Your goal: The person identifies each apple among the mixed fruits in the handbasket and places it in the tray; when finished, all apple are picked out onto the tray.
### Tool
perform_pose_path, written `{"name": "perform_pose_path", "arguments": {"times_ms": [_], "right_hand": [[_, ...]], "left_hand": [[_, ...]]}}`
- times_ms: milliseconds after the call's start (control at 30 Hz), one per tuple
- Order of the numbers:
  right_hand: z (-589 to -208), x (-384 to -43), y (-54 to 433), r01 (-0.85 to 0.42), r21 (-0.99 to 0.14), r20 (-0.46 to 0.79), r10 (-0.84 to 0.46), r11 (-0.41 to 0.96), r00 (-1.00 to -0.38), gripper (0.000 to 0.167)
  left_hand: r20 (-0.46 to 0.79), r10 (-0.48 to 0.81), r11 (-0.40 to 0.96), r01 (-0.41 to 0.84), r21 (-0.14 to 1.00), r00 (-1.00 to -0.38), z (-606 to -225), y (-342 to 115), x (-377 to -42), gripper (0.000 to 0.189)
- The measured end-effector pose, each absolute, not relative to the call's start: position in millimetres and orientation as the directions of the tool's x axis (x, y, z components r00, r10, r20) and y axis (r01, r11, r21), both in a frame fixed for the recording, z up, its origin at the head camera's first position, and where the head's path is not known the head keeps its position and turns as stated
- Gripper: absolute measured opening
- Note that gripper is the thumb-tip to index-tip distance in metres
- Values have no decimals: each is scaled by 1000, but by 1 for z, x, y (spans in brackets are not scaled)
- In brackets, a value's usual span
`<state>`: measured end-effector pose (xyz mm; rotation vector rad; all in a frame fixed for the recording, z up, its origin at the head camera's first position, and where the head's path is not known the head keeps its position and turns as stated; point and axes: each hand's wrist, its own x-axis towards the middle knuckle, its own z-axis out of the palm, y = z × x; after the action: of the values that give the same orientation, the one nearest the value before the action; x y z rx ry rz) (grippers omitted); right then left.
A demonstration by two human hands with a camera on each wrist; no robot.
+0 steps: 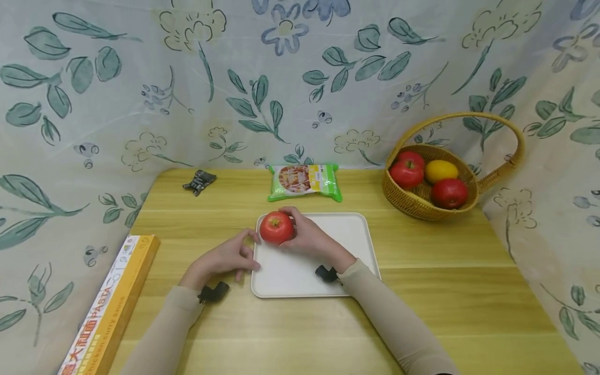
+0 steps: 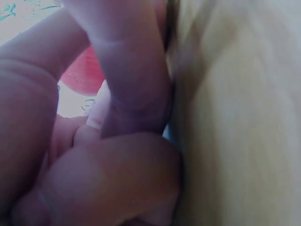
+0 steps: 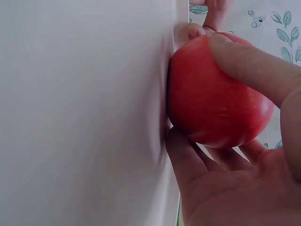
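In the right grip (image 1: 315, 239), a round red apple (image 1: 275, 229) is clasped between thumb and bent fingers, spread only to the fruit's width, presumably so that rolling is prevented. The apple is held at the far left corner of a white rectangular tray (image 1: 300, 276). By the left grip (image 1: 228, 256) nothing is held; its fingers are loosely bent beside the tray's left edge. Beyond, a green-edged plastic packet (image 1: 304, 180) is laid on the wooden surface (image 1: 300, 338); rightward, red and yellow fruit (image 1: 441, 171) is contained by a woven golden basket (image 1: 398, 200).
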<state>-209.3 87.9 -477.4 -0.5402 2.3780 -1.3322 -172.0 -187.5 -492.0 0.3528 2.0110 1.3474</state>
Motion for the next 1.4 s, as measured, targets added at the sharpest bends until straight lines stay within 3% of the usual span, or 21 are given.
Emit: {"name": "perform_pose_path", "arguments": {"times_ms": [333, 567, 733, 867, 1133, 1400], "right_hand": [[-454, -212, 115, -156, -888, -83, -486, 432, -870, 97], [-405, -218, 165, -215, -916, 90, -350, 339, -932, 96], [-379, -216, 206, -292, -919, 231, -236, 266, -944, 91], [-368, -213, 236, -316, -904, 280, -159, 288, -947, 88], [-362, -216, 285, -220, -881, 253, 23, 419, -967, 85], [-375, -240, 331, -106, -884, 185, 133, 455, -974, 92]], "left_hand": [[-387, 561, 430, -141, 892, -732, -492, -187, -171, 68], [-397, 555, 431, -156, 889, -731, -489, -187, -169, 68], [-398, 556, 430, -157, 889, -730, -488, -186, -169, 68], [-396, 555, 431, -154, 889, -732, -489, -186, -169, 68], [-401, 551, 440, -153, 885, -732, -490, -186, -170, 69], [-394, 555, 440, -144, 886, -733, -492, -186, -169, 69]]}}
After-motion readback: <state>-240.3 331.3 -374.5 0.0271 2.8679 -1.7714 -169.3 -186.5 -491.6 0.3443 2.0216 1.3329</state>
